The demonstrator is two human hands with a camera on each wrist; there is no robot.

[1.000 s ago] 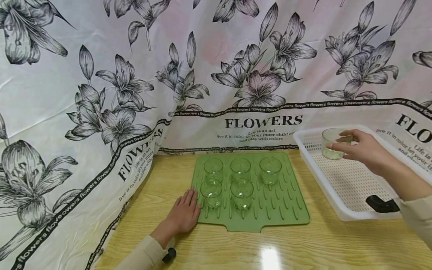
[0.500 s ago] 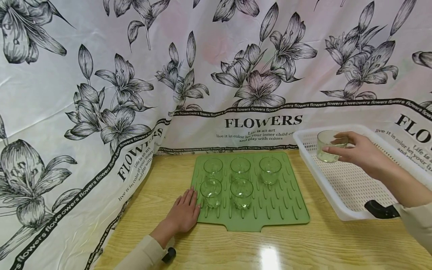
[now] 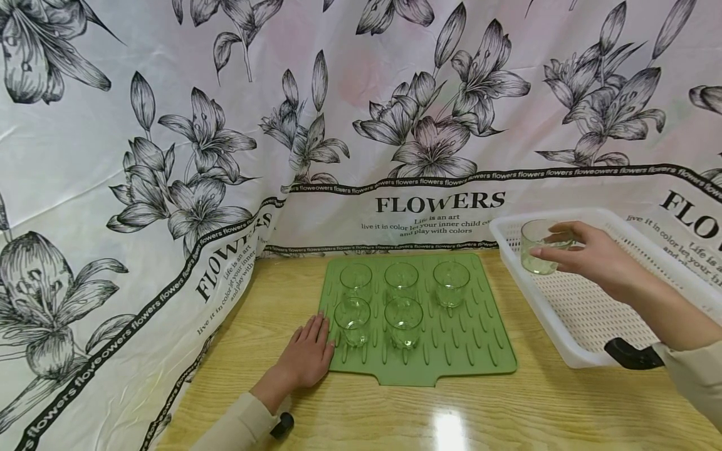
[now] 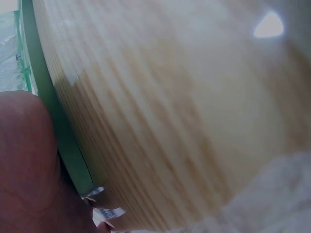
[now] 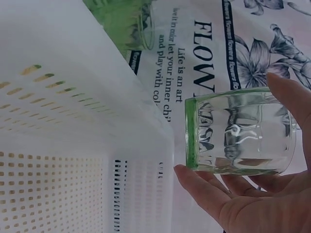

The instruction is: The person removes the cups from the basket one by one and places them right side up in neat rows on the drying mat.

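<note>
A clear drinking glass [image 3: 533,254] is in my right hand [image 3: 592,254], held upright between thumb and fingers above the left part of a white plastic basket [image 3: 546,322]. In the right wrist view the fingers wrap the side of this glass [image 5: 243,133], next to the basket wall [image 5: 138,124]. My left hand [image 3: 307,354] lies flat with straight fingers at the left edge of a green drying mat [image 3: 479,351], its fingertips touching that edge. Several similar glasses stand on the mat: three in a back row, including one at the right [image 3: 451,285], and two in front [image 3: 403,322].
The mat and basket sit on a wooden table [image 3: 361,419], with a strip of wood between them. A flower-printed cloth [image 3: 316,219] hangs behind and along the left side. The basket has a raised rim and a perforated floor.
My right hand has carried the glass left and slightly nearer to me, towards the basket's left rim. The left hand and the glasses on the mat have stayed in place.
</note>
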